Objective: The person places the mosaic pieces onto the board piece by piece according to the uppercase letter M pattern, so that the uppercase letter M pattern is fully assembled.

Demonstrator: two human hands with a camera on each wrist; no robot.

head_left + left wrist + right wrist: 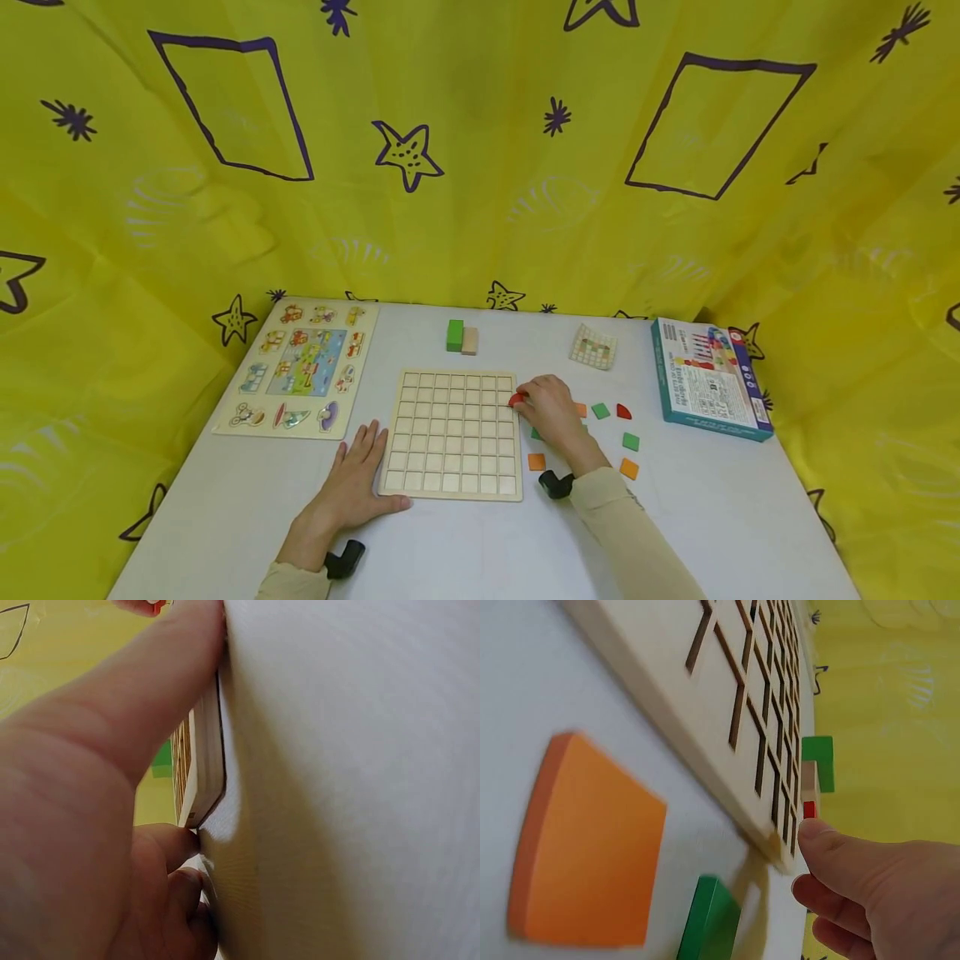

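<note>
A wooden grid board (pixel 457 442) with square recesses lies flat in the middle of the table. My right hand (pixel 553 415) pinches a small red piece (pixel 516 400) between thumb and fingers, over the board's right edge near its upper corner. In the right wrist view the red piece (pixel 809 809) pokes out past the thumb, mostly hidden by it. Spread along the lower left corner of the board, my left hand (pixel 351 483) rests on the table with straight fingers, its thumb (pixel 172 667) beside the near edge.
Orange tiles (pixel 537 462), green tiles (pixel 631 442) and a red quarter-round piece (pixel 624 411) lie right of the board. Behind it stand green (pixel 454 335) and plain wood (pixel 469 341) blocks. A pattern card (pixel 594 347), a box (pixel 711 379) and a picture puzzle (pixel 296 371) surround these.
</note>
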